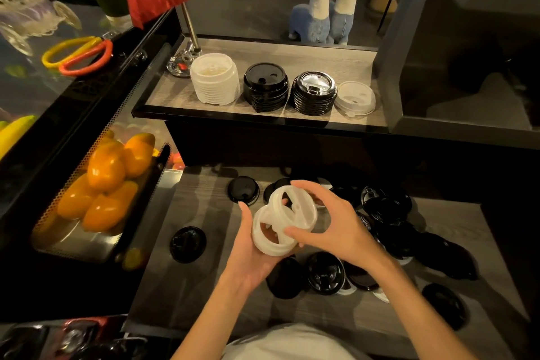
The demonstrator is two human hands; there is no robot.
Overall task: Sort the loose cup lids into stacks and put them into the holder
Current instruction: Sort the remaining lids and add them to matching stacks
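Observation:
My left hand [248, 254] cradles a white lid [270, 238] from below, fingers curled round its rim. My right hand [330, 222] pinches a second white lid [295, 207] that leans tilted against the first. Both are held above the lower counter [201, 295], where loose black lids [388, 213] lie scattered. On the upper shelf [292, 52] stand a white lid stack [214, 79], two black lid stacks [266, 87] [314, 93] and a single white lid [355, 98].
A perforated metal bin of orange fruit [105, 181] sits left of the lower counter. Orange and yellow scissors [79, 55] lie on the glass top at the left. A red flag on a metal stand [182, 61] rises behind the white stack. Single black lids [188, 244] [243, 189] lie apart.

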